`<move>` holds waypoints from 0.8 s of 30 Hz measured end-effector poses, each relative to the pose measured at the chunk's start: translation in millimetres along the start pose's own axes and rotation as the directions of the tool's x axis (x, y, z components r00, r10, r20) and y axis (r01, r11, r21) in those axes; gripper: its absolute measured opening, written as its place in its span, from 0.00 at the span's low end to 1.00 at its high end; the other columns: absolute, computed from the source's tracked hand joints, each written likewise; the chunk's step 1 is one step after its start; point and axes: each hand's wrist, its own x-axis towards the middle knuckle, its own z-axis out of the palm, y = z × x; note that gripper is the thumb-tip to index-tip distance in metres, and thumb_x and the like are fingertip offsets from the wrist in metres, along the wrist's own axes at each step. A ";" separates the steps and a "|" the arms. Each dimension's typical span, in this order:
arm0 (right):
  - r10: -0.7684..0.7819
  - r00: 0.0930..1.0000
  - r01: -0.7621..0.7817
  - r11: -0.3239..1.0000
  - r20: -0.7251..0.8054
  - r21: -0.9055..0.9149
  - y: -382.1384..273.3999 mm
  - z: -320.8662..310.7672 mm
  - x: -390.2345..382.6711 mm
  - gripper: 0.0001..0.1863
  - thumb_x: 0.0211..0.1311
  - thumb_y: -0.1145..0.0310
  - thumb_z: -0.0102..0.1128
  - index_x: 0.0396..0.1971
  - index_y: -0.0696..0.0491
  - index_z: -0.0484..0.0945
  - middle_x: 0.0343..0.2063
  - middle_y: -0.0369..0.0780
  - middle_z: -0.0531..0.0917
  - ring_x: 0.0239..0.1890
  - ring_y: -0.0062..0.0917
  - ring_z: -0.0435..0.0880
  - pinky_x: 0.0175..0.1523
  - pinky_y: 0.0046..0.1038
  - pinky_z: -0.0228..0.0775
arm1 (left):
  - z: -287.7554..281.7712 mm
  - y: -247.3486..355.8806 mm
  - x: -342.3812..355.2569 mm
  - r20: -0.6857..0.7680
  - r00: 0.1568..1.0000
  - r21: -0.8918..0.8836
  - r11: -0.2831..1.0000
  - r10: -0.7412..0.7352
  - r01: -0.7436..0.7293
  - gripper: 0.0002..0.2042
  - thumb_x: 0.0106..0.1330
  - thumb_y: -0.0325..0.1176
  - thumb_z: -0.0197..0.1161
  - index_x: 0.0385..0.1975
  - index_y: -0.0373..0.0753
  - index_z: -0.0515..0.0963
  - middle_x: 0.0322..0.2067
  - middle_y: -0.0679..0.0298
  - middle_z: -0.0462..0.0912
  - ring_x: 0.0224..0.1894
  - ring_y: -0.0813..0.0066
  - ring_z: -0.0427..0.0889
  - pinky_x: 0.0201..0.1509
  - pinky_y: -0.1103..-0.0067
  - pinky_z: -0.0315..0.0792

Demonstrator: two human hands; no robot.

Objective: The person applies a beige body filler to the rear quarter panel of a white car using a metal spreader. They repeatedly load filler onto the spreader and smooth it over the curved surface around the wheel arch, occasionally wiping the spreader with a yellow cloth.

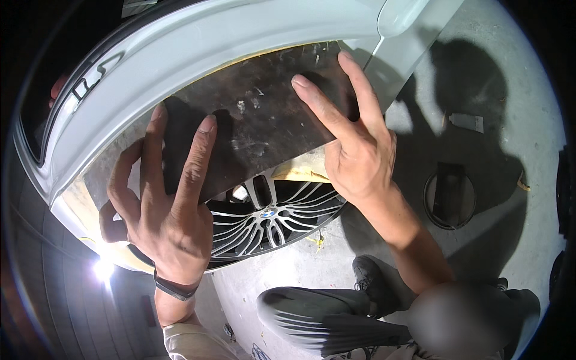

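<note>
A white car body (198, 42) was seen arching over the wheel well, above a grey concrete floor (498, 120) with a round floor drain (450, 193). A dark brown sheet (258, 120) was held flat against the arch opening, covering the upper part of the spoked alloy wheel (270, 219). The left hand (165, 204) and right hand (354, 144) were both spread open, fingers pressed on the sheet; a dark wristband (174, 288) was worn on the left wrist.

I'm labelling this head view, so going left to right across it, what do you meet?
Bright lamp glare → left hand on the dark sheet → alloy wheel hub → right hand → round floor drain cover.
</note>
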 end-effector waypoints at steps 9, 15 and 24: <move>-0.004 0.998 0.006 0.999 -0.064 0.035 1.4 11.6 -2.9 0.45 0.43 0.91 0.53 0.62 0.34 0.83 0.71 0.47 0.71 0.24 0.24 0.84 0.26 0.25 0.77 | 9.0 -2.0 1.1 -0.005 1.000 -0.015 1.000 -0.019 0.019 0.46 0.47 0.14 0.63 0.65 0.76 0.77 0.68 0.80 0.77 0.65 0.67 0.72 0.70 0.68 0.54; -0.018 0.998 0.022 0.997 -0.054 0.072 0.4 17.5 -15.6 0.47 0.47 0.89 0.60 0.65 0.28 0.79 0.70 0.53 0.69 0.24 0.28 0.87 0.25 0.27 0.83 | 5.1 -1.3 -4.6 0.007 0.999 0.101 0.994 0.041 -0.042 0.39 0.52 0.18 0.62 0.61 0.75 0.82 0.65 0.77 0.81 0.61 0.70 0.72 0.65 0.74 0.62; 0.085 0.996 -0.087 0.993 0.024 0.083 -16.1 21.9 -47.3 0.46 0.45 0.88 0.61 0.65 0.30 0.79 0.72 0.53 0.66 0.24 0.27 0.86 0.24 0.27 0.81 | 3.2 -3.2 -22.9 0.070 0.995 0.002 0.997 0.074 -0.074 0.37 0.52 0.19 0.60 0.60 0.69 0.84 0.66 0.73 0.79 0.61 0.69 0.71 0.66 0.76 0.62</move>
